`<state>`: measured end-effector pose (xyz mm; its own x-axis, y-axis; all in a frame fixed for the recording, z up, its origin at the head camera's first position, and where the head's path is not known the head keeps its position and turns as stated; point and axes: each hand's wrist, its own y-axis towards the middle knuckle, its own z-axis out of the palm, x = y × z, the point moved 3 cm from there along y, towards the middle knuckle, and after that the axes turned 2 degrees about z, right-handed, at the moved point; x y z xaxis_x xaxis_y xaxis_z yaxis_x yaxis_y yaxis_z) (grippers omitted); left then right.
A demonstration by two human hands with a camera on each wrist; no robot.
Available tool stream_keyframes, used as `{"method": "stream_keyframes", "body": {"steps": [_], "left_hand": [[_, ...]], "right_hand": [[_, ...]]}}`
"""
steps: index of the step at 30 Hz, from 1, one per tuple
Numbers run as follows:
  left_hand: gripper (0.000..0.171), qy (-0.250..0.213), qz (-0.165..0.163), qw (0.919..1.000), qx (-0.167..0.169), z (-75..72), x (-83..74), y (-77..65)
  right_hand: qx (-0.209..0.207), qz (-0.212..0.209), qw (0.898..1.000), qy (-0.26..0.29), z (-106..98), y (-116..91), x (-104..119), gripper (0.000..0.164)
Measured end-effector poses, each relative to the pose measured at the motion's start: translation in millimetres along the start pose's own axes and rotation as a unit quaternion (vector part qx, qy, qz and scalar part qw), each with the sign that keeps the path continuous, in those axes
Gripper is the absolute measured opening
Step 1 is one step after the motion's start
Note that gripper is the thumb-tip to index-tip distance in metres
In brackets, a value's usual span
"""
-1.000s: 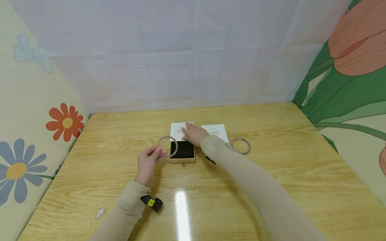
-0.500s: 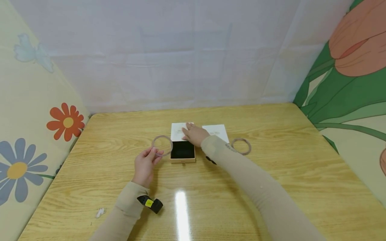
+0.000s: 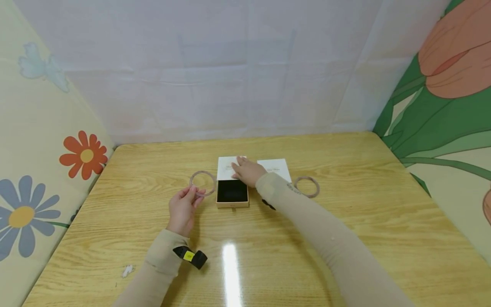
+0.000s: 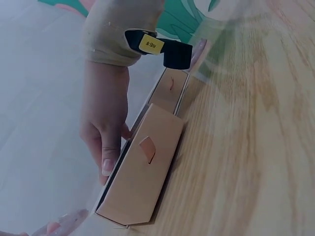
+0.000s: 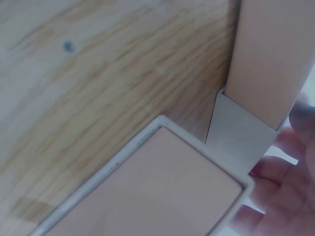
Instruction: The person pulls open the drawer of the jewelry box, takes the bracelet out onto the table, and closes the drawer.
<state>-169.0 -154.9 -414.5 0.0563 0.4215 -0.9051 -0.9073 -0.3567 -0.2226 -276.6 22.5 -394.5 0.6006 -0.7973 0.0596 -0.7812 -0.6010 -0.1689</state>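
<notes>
My left hand [image 3: 182,213] pinches a pale purple bangle [image 3: 192,177] between thumb and fingers, raised left of an open drawer box. In the left wrist view only part of that bangle [image 4: 64,223] shows at the lower left. The box's drawer [image 3: 232,192], lined in black, is pulled out toward me from its white sleeve [image 3: 226,167]. My right hand [image 3: 250,172] rests on top of this sleeve with fingers extended. In the right wrist view, the fingers of the right hand [image 5: 283,194] lie along the sleeve's edge. A ribbon tab [image 4: 148,149] sticks out from the drawer front.
A second white box [image 3: 277,167] stands just right of the first, partly behind the right forearm. Another purple bangle [image 3: 308,186] lies on the wooden table [image 3: 345,238] to its right. A small white scrap [image 3: 128,270] lies near the left forearm. White and floral sheets hang around.
My left hand has moved left with the bangle, from the drawer's left edge to beside the box. The right hand stays on the sleeve, and the drawer remains pulled out.
</notes>
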Motion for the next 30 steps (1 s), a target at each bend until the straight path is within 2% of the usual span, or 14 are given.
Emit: {"method": "stream_keyframes", "body": {"steps": [12,18,25,30], "left_hand": [[0.007,0.014,-0.028,0.9995,-0.009,-4.2,1.8,3.3],[0.018,0.018,-0.038,0.9991,0.006,-6.2,2.4,4.1],[0.006,0.013,-0.041,0.9988,0.022,-6.6,3.0,6.0],[0.006,0.010,-0.043,0.9986,0.030,-6.9,4.0,7.0]], "right_hand": [[0.003,0.001,1.000,0.000,0.6,0.6,-0.8,0.053],[-0.002,0.002,1.000,-0.001,0.4,0.8,-0.6,0.053],[-0.005,0.003,1.000,-0.003,0.4,1.2,-0.5,0.053],[-0.004,0.002,1.000,-0.008,0.3,0.7,-0.1,0.053]]}}
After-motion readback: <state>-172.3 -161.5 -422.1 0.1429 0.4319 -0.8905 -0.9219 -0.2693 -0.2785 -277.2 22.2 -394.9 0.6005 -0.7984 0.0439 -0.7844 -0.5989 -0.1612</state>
